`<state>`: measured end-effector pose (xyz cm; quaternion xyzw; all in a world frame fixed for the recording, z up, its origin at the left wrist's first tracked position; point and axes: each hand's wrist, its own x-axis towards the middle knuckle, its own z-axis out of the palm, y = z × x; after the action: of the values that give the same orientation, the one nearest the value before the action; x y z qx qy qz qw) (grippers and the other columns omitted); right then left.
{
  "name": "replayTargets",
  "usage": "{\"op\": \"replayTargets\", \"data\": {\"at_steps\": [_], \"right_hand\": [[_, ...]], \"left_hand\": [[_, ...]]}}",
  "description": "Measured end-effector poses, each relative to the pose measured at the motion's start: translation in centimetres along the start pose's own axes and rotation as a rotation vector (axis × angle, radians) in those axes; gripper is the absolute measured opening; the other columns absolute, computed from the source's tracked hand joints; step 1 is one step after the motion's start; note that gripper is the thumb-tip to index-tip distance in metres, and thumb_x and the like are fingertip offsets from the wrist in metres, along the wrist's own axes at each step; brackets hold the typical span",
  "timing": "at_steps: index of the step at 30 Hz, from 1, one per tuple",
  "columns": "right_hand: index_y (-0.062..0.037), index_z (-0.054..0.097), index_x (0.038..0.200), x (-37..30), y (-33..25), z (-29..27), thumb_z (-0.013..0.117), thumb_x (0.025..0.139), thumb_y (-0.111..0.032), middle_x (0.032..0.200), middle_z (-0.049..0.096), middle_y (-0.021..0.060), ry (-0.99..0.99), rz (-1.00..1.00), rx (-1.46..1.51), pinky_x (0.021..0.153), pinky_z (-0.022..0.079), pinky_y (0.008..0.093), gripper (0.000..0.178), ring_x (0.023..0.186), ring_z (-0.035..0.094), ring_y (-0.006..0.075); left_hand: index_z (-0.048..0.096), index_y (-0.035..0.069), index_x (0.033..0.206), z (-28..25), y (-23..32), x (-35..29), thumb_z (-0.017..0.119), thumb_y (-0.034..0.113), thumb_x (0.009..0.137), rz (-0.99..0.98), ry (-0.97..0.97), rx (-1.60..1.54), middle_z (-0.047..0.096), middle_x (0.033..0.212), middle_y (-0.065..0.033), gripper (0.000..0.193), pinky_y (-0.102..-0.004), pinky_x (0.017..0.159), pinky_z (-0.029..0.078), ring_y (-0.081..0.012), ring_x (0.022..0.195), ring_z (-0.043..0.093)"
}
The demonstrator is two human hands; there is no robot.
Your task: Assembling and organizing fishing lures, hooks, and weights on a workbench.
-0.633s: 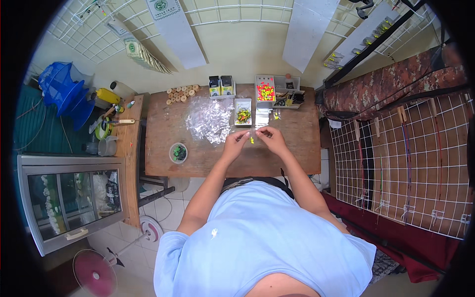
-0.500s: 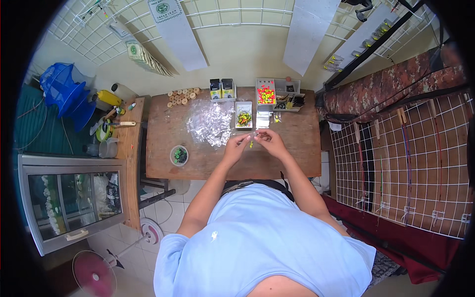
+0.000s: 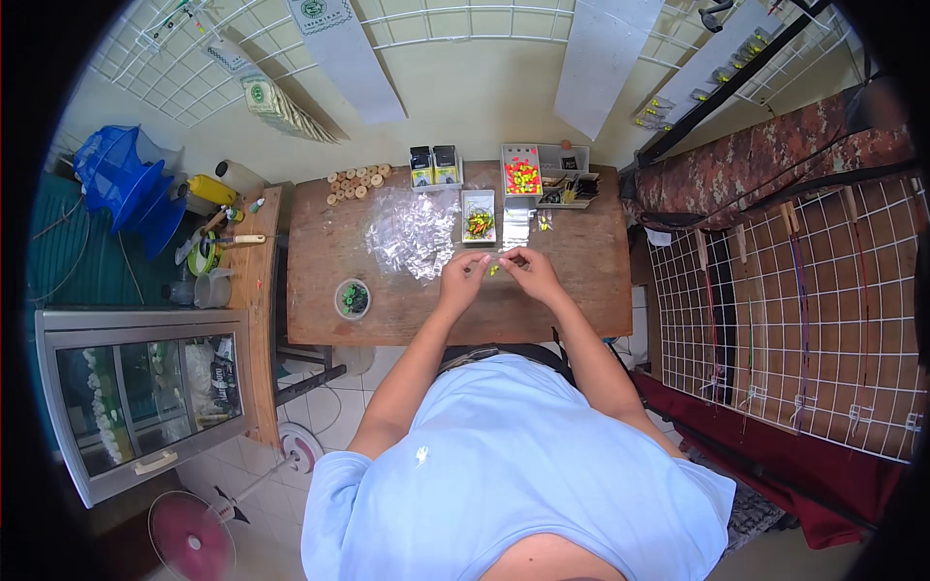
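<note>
Near the middle of the table, my left hand point(image 3: 464, 279) and my right hand point(image 3: 532, 276) are raised close together, fingertips pinched. Between them is a small clear plastic bag point(image 3: 494, 260), its edges at the fingertips of both hands. A small yellow-green piece point(image 3: 494, 271) shows at its lower part; its exact kind is too small to make out. Just beyond my hands stands a white box point(image 3: 466, 232) of yellow, green and red pieces. Left of it spreads a pile of clear plastic bags point(image 3: 412, 232). Whitish flat packets point(image 3: 515, 229) lie beyond my right hand.
A tub of green pieces point(image 3: 352, 299) stands at the left on the wooden table point(image 3: 601, 290). Cork-coloured rounds point(image 3: 356, 184), a box of black-and-yellow packets point(image 3: 435, 168) and a bin of red and yellow pieces point(image 3: 521, 174) line the back. A grey compartment tray point(image 3: 581, 158) adjoins the bin.
The yellow-green piece between my hands sits slightly higher in the view, and my fingertips have shifted a little. Both hands keep their pinch. The whole view has tilted slightly.
</note>
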<state>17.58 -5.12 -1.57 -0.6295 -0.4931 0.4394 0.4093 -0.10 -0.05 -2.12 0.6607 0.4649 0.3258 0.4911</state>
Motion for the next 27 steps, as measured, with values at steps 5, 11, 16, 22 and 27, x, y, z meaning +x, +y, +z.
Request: {"op": "replayTargets", "data": {"at_steps": [5, 11, 16, 22, 27], "right_hand": [[-0.0019, 0.069, 0.099, -0.1, 0.7, -0.3, 0.068, 0.088, -0.02, 0.086, 0.068, 0.0028, 0.009, 0.012, 0.062, 0.071, 0.047, 0.025, 0.021, 0.077, 0.057, 0.0081], [-0.0014, 0.069, 0.1, -0.6, 0.6, -0.8, 0.069, 0.088, -0.02, 0.087, 0.068, 0.0039, -0.005, 0.028, 0.108, 0.07, 0.047, 0.0253, 0.022, 0.076, 0.056, 0.0088], [-0.0025, 0.07, 0.096, -1.0, 0.2, -2.2, 0.07, 0.085, -0.021, 0.084, 0.068, 0.0084, 0.013, -0.009, -0.054, 0.07, 0.048, 0.0282, 0.021, 0.074, 0.059, 0.0141], [-0.0032, 0.071, 0.096, -0.3, -0.8, -2.8, 0.07, 0.085, -0.021, 0.087, 0.068, 0.0088, 0.048, -0.035, -0.099, 0.071, 0.048, 0.0282, 0.021, 0.076, 0.06, 0.0142], [-0.0038, 0.071, 0.097, 0.2, 0.0, -3.1, 0.069, 0.086, -0.021, 0.089, 0.069, 0.0065, 0.007, 0.01, 0.041, 0.07, 0.047, 0.0275, 0.02, 0.076, 0.059, 0.0122]], "left_hand": [[0.073, 0.007, 0.101, 0.2, 0.8, -0.1, 0.069, 0.024, 0.088, -0.087, -0.09, -0.119, 0.069, 0.096, -0.0035, 0.022, -0.0223, 0.063, 0.043, -0.0081, 0.075, 0.058], [0.073, 0.007, 0.1, 0.7, -0.3, 0.0, 0.07, 0.025, 0.087, 0.001, -0.12, -0.065, 0.07, 0.093, -0.0027, 0.022, -0.023, 0.066, 0.045, -0.0083, 0.077, 0.059], [0.072, 0.003, 0.1, 1.5, 0.1, 0.3, 0.069, 0.021, 0.088, -0.155, -0.165, -0.094, 0.07, 0.091, -0.0051, 0.022, -0.0241, 0.072, 0.048, -0.0093, 0.081, 0.062], [0.069, 0.001, 0.101, 1.8, 0.3, 1.5, 0.068, 0.019, 0.089, -0.127, -0.184, -0.076, 0.07, 0.091, -0.0048, 0.022, -0.0242, 0.074, 0.048, -0.0092, 0.082, 0.062], [0.067, 0.002, 0.106, 1.4, 0.7, 1.4, 0.07, 0.019, 0.088, -0.076, -0.246, -0.265, 0.069, 0.094, -0.0051, 0.025, -0.0256, 0.077, 0.049, -0.0101, 0.084, 0.062]]}}
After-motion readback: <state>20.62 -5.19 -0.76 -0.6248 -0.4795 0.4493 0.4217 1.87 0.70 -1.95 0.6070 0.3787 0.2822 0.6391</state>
